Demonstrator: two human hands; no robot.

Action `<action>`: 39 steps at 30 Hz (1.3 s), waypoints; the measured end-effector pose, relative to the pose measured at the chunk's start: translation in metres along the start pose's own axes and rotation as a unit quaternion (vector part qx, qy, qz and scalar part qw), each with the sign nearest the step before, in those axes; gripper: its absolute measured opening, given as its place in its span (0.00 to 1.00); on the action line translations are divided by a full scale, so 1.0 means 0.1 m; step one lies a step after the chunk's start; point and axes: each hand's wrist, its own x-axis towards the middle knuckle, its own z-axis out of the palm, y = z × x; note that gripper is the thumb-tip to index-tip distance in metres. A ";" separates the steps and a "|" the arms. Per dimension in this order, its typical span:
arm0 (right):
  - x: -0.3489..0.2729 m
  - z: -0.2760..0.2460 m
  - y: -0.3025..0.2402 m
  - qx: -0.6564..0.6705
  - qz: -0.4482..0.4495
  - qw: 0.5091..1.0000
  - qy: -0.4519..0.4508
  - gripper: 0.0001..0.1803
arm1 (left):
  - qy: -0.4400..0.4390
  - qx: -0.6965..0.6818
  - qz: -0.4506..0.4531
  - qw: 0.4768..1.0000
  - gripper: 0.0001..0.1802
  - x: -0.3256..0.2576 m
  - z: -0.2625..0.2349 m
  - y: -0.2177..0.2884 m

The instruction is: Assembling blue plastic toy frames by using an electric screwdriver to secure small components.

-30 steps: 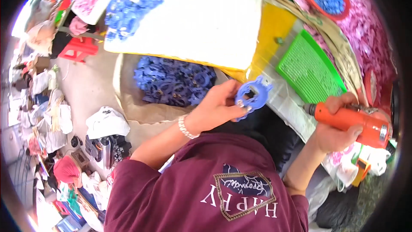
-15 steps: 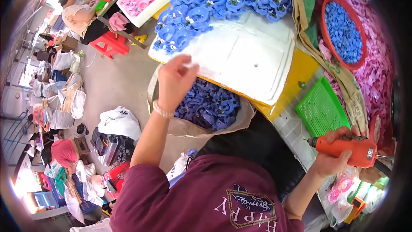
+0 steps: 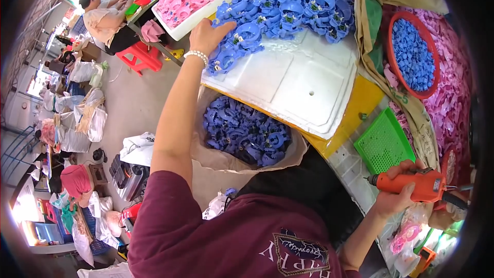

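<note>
My left hand (image 3: 208, 37), a pearl-like bracelet on its wrist, reaches to the left end of a heap of blue plastic parts (image 3: 293, 7). Its thumb stands apart from the fingers, whose tips are partly hidden; nothing shows in its grasp. The heap lies on a white foam lid (image 3: 309, 77). At the right, my right hand (image 3: 393, 198) is wrapped round an orange electric screwdriver (image 3: 419, 184), its bit pointing left. Below the lid's front edge, an open sack (image 3: 244, 167) holds more blue parts (image 3: 247, 131).
A green perforated basket (image 3: 386, 141) sits near the screwdriver. Beyond are a red basin (image 3: 437, 67) of small blue pieces and a mass of pink parts (image 3: 453, 82). A white tray (image 3: 180, 31) holds pink parts. Two people work at the far left near a red stool (image 3: 139, 59).
My left hand has moved up and away from above the sack to the blue heap. The right hand still holds the electric screwdriver in nearly the same place.
</note>
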 end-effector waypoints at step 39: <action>0.09 -0.04 0.00 0.030 0.004 0.999 -0.026 0.31 | -0.385 -0.819 -0.095 0.415 0.32 -1.83 0.36 0.82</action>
